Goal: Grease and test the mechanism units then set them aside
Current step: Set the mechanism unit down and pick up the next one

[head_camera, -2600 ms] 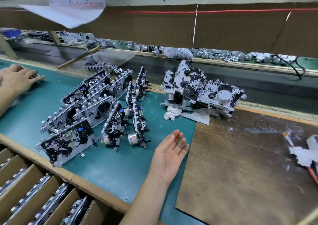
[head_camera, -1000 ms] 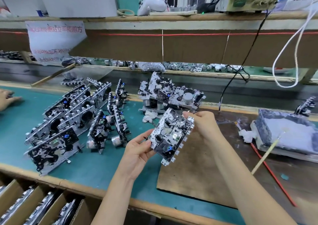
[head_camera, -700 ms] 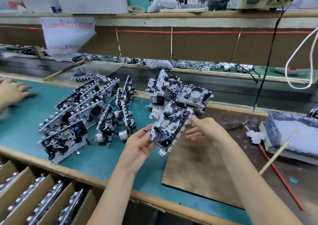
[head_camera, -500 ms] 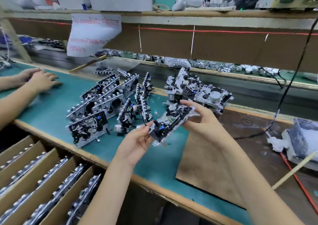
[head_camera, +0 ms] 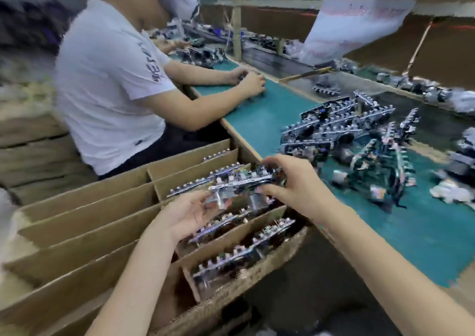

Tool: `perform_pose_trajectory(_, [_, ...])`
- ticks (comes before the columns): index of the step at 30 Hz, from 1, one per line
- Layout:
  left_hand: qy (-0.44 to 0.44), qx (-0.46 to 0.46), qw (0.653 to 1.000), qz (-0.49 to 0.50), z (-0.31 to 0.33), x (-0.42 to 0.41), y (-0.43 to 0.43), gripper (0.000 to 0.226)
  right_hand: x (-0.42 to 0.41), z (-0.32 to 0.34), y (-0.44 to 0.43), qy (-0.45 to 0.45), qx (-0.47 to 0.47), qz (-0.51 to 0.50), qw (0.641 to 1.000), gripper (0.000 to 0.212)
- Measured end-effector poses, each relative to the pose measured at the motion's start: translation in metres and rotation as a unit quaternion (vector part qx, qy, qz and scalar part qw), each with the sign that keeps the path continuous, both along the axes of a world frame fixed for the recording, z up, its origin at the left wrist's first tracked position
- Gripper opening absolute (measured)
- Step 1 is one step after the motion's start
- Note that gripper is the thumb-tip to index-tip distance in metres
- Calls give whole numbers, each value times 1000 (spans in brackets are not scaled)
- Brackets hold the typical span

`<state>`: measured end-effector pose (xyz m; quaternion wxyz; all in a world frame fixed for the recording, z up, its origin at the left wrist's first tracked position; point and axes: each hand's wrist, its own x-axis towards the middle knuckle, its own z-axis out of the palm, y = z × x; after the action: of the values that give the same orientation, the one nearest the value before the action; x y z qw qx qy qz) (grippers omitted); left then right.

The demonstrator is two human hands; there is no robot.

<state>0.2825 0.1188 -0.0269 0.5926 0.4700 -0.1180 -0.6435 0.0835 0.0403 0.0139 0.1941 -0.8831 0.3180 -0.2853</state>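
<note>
The left hand (head_camera: 185, 216) curls its fingers round the near-left end of a grey metal-and-plastic mechanism unit (head_camera: 239, 182). The right hand (head_camera: 298, 185) grips its far-right end from above. The unit hangs edge-on just over the brown divided cardboard box (head_camera: 84, 215), at the box's right-hand end. Its long axis lies along the slots, rising slightly to the right, with the toothed edge up.

More such units (head_camera: 239, 252) stand in the slots beneath it. Right of the box runs a green mat (head_camera: 424, 238) on a wood-edged bench, carrying a leaning cluster of units (head_camera: 334, 127). Beyond the box sits a person in a white T-shirt (head_camera: 108, 78), hands on the mat.

Motion blur smears the held unit's details, and how far the left fingers wrap it is unclear.
</note>
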Motion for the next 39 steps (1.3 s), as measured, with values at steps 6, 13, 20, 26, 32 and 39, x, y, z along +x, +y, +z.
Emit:
perform_pose_trajectory(6, [-165,49,984,33,-9,75,11,21,98,-14,-18,3,28,64,998,40])
perform_pose_trajectory(13, [-526,51,839,134,2,131,-36,33,190,-17,-77,31,56,43,997,40])
perform_pose_trajectory(20, [-666,80,730,130,-5,160,-70,26,242,-32,-114,104,68,52,991,40])
perform_pose_trajectory(26, [-682,110,722,20,-25,174,-74,18,246,-66,-126,166,87,53,981,40])
perform_pose_trajectory(32, [-687,93,720,-34,-23,188,-85,18,253,-78,-138,185,60,37,980,47])
perform_pose_trajectory(39, [-665,66,741,-69,-31,183,-86,16,258,-88,-146,259,15,42,965,39])
